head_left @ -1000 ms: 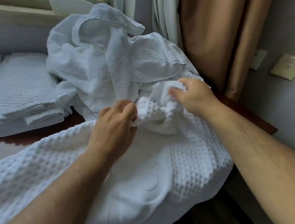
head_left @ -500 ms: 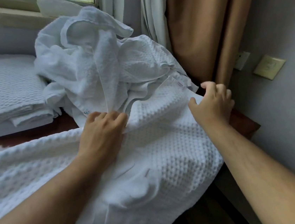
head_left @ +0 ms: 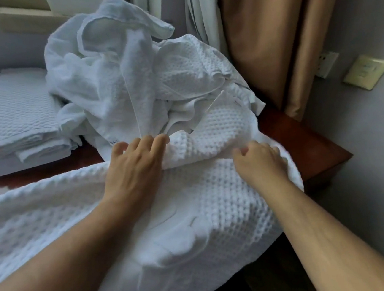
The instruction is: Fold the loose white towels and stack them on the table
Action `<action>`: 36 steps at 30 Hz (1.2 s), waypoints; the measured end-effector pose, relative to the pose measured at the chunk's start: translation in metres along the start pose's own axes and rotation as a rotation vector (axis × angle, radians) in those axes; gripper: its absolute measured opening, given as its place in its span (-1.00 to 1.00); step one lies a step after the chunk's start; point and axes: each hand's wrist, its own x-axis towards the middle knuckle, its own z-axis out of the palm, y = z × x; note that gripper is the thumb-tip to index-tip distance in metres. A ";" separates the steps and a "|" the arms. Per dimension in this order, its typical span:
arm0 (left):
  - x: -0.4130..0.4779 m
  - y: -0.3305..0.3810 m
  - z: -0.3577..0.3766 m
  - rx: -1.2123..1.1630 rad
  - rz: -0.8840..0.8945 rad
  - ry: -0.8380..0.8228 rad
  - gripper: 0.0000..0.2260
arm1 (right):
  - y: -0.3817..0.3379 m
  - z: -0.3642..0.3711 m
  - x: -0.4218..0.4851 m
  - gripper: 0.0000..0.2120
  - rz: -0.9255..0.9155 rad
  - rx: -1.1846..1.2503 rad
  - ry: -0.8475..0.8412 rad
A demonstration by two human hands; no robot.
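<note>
Folded stack [head_left: 16,122]: lay left on the worktop [head_left: 306,146]. Loose pile [head_left: 116,82]: heaped behind centre. Left hand [head_left: 136,170]: fingers together, curled over a ridge of the spread towel [head_left: 216,202]. Right hand [head_left: 260,161]: fingers pinched that towel's edge. Step judged: straightening; next needed the ridge pulled flat.

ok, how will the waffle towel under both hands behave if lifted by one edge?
Probably floppy: the waffle towel bunches where the left hand and right hand grip it, and droops over the table edge. Likely grippy, given the bumpy weave. Looks thick, so perhaps heavy for one hand.
</note>
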 end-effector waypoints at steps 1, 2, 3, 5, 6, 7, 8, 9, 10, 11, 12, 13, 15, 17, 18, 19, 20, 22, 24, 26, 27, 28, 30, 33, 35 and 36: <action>0.001 -0.001 0.001 0.000 0.000 -0.006 -0.65 | 0.016 0.004 0.001 -0.51 0.039 -0.046 -0.016; 0.001 -0.001 0.001 0.001 0.004 -0.013 -0.64 | 0.029 0.004 0.004 -0.48 0.061 -0.053 -0.024; 0.001 -0.001 0.001 0.002 0.012 -0.016 -0.64 | 0.039 0.003 0.009 -0.46 0.066 -0.016 -0.024; 0.000 -0.002 0.001 -0.002 0.017 -0.018 -0.62 | 0.049 -0.003 0.021 -0.41 0.086 0.081 -0.008; 0.000 -0.002 0.001 0.000 0.015 -0.020 -0.61 | 0.052 -0.008 0.025 -0.36 0.111 0.100 -0.011; -0.001 -0.002 0.001 0.008 0.015 -0.022 -0.60 | 0.055 -0.011 0.030 -0.31 0.138 0.112 -0.033; -0.001 -0.003 0.001 0.019 0.019 -0.024 -0.62 | 0.058 -0.016 0.034 -0.29 0.155 0.148 -0.066; -0.001 -0.003 0.001 0.028 0.025 -0.029 -0.65 | 0.061 -0.022 0.037 -0.32 0.170 0.228 -0.093; 0.000 -0.004 0.001 0.035 0.029 -0.037 -0.68 | 0.064 -0.029 0.038 -0.40 0.180 0.356 -0.118; 0.000 -0.004 0.002 0.040 0.030 -0.046 -0.71 | 0.068 -0.036 0.038 -0.50 0.195 0.508 -0.171; 0.001 -0.004 0.003 0.042 0.030 -0.053 -0.72 | 0.071 -0.043 0.038 -0.60 0.212 0.617 -0.255; 0.001 -0.004 0.004 0.042 0.029 -0.056 -0.74 | 0.075 -0.050 0.037 -0.66 0.211 0.686 -0.354; 0.001 -0.005 0.005 0.036 0.027 -0.046 -0.75 | 0.084 -0.057 0.036 -0.73 0.132 0.801 -0.533; 0.001 -0.006 0.006 0.026 0.024 -0.038 -0.75 | 0.091 -0.059 0.031 -0.59 -0.003 0.986 -0.706; 0.001 -0.006 0.006 0.023 0.023 -0.038 -0.75 | 0.092 -0.058 0.028 -0.50 -0.051 1.096 -0.784; 0.001 -0.007 0.006 0.018 0.022 -0.039 -0.74 | 0.092 -0.056 0.025 -0.45 -0.081 1.191 -0.839; 0.001 -0.007 0.007 0.012 0.022 -0.040 -0.74 | 0.091 -0.053 0.023 -0.44 -0.101 1.267 -0.868; 0.000 -0.007 0.007 0.001 0.020 -0.048 -0.73 | 0.090 -0.046 0.018 -0.47 -0.130 1.377 -0.878; -0.001 -0.007 0.008 -0.011 0.018 -0.049 -0.73 | 0.091 -0.040 0.016 -0.50 -0.120 1.435 -0.841; -0.001 -0.007 0.008 -0.024 0.020 -0.041 -0.71 | 0.091 -0.039 0.016 -0.51 -0.107 1.447 -0.801; -0.001 -0.008 0.007 -0.028 0.021 -0.040 -0.70 | 0.090 -0.039 0.016 -0.51 -0.105 1.432 -0.784; -0.001 -0.008 0.007 -0.029 0.022 -0.039 -0.70 | 0.088 -0.040 0.017 -0.52 -0.088 1.396 -0.761; -0.001 -0.007 0.007 -0.029 0.024 -0.045 -0.70 | 0.083 -0.046 0.023 -0.61 -0.043 1.130 -0.593; -0.001 -0.007 0.008 -0.017 0.024 -0.046 -0.73 | 0.083 -0.062 0.048 -0.57 -0.013 0.063 -0.110; -0.001 -0.008 0.007 -0.017 0.022 -0.048 -0.73 | 0.086 -0.077 0.056 -0.58 -0.043 -0.061 0.153; -0.001 -0.008 0.007 -0.018 0.021 -0.047 -0.73 | 0.086 -0.084 0.056 -0.58 -0.079 0.059 0.184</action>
